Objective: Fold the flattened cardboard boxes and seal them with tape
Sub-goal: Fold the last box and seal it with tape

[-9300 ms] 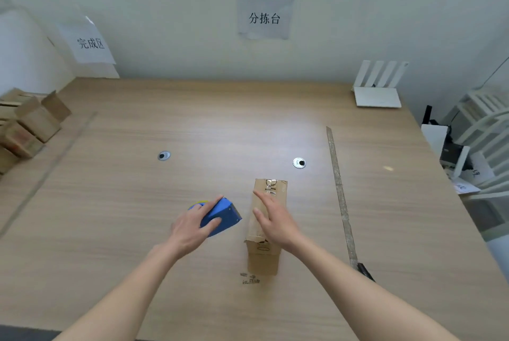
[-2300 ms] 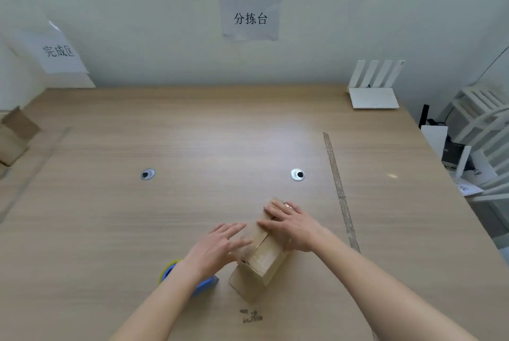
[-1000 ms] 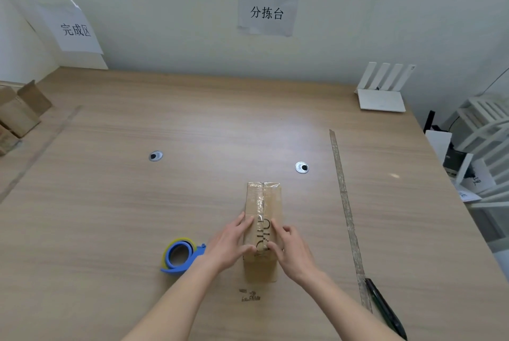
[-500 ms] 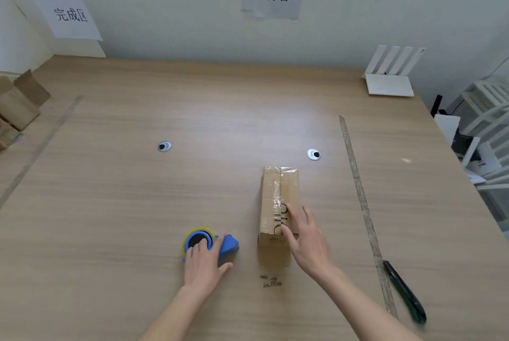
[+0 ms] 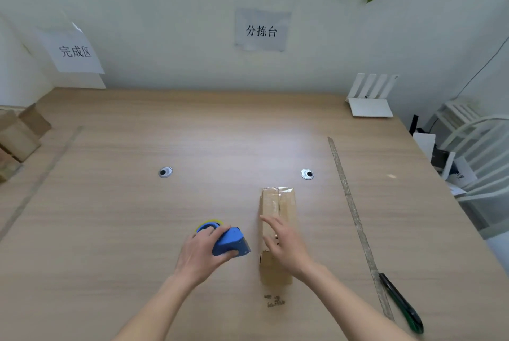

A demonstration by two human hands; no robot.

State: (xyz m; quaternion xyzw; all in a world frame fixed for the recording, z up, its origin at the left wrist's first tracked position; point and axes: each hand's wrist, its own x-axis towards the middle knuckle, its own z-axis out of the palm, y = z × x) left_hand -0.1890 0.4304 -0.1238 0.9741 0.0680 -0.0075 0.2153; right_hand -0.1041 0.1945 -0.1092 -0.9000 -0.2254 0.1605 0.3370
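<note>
Lifted off the table (image 5: 137, 216) since half a second earlier: blue tape dispenser (image 5: 230, 241), gripped by left hand (image 5: 202, 254), fingers curled round its body. Probably another strip coming. Cardboard box (image 5: 278, 211) lower centre of frame, steadied by right hand (image 5: 285, 244), fingers (image 5: 268, 223) straight, slightly spread, resting on top.

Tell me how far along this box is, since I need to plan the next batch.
Done: the cardboard box is folded into shape, with tape along its top seam. In hand: the left hand grips the blue tape dispenser beside it, while the right hand rests on the box. Left: probably more taping, then moving it to the finished boxes at the table's left edge.
</note>
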